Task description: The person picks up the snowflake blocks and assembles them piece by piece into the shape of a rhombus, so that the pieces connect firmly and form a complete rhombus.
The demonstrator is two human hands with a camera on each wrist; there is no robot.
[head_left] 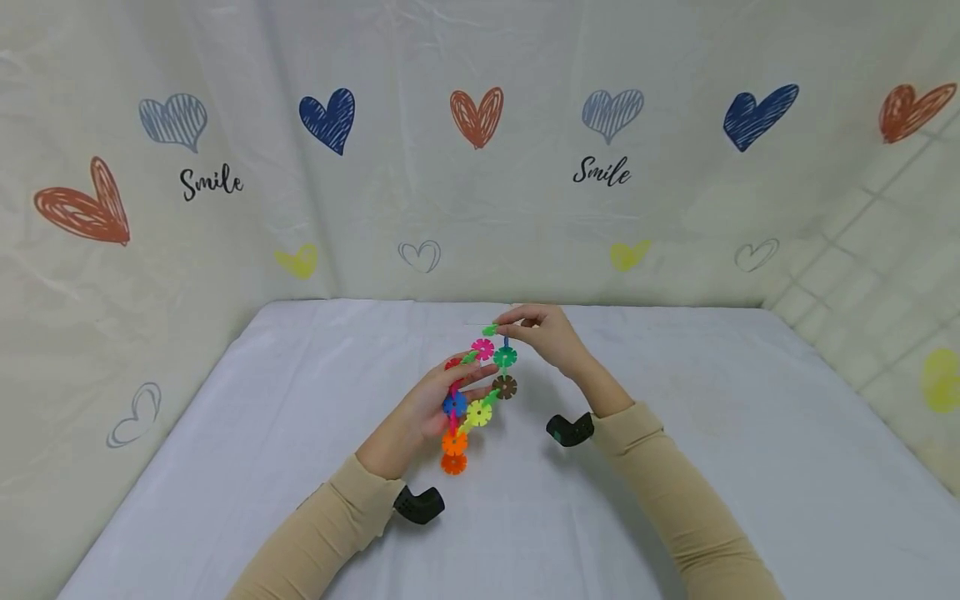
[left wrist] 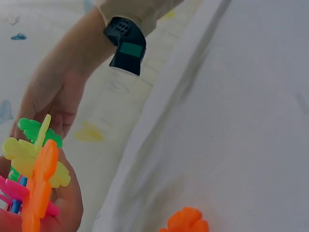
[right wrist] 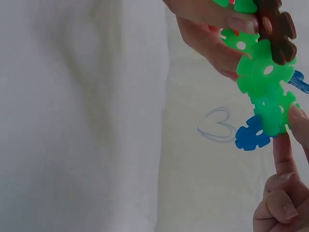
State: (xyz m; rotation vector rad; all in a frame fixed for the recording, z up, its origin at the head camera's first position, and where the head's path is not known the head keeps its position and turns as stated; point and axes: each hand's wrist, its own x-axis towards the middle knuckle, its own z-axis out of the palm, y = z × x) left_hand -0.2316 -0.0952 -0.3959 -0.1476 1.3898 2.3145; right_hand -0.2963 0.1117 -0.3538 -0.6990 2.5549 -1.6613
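A chain of linked plastic snowflake discs hangs over the table, with a yellow disc (head_left: pixel 479 413), a brown disc (head_left: pixel 505 387) and a pink disc (head_left: pixel 482 349) among them. My left hand (head_left: pixel 422 410) holds the chain from the left, its thumb and fingers around the linked discs. At the chain's upper end, my right hand (head_left: pixel 553 337) pinches a light green disc (head_left: pixel 490 330) between thumb and index finger. In the right wrist view, a blue disc (right wrist: pixel 252 134) sits beside the pinched green one. Two orange discs (head_left: pixel 453 463) form the lower end.
A white cloth covers the table (head_left: pixel 720 433). Behind it hangs a pale curtain (head_left: pixel 525 217) printed with hearts and "Smile". Black wrist devices (head_left: pixel 420 505) stick out from both sleeve cuffs.
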